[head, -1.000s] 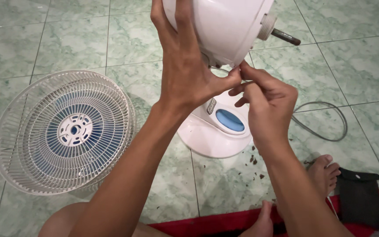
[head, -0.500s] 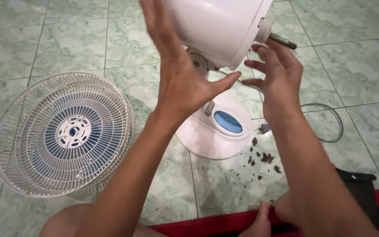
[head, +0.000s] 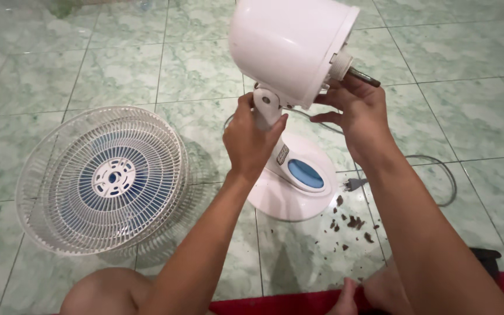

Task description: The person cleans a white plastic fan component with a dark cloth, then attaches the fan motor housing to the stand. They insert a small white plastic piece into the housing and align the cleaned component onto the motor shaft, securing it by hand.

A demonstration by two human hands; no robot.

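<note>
Fan motor housing (head: 287,44), a white rounded shell, stands tilted on its neck (head: 265,108) above the round white base (head: 290,186), which rests on the green tiled floor (head: 118,64). Much of the stripping looks done already: the wire guard halves (head: 103,181), with what seems to be the blue blade inside them, lie stacked on the floor well to the left of the base, and the bare metal shaft (head: 361,76) pokes out of the housing's front with nothing on it. The left hand (head: 251,140) is closed around the neck just under the housing, steadying it. The right hand (head: 357,114) cups the lower front rim beside the shaft, fingers curled loosely against the shell; whether it pinches anything small I cannot tell. Dark crumbs of dirt (head: 351,224) are scattered on the tiles by the base, near the plug (head: 352,184) and its cord (head: 438,169). As I judge it, the housing itself remains closed, so opening or cleaning the motor is still left.
</note>
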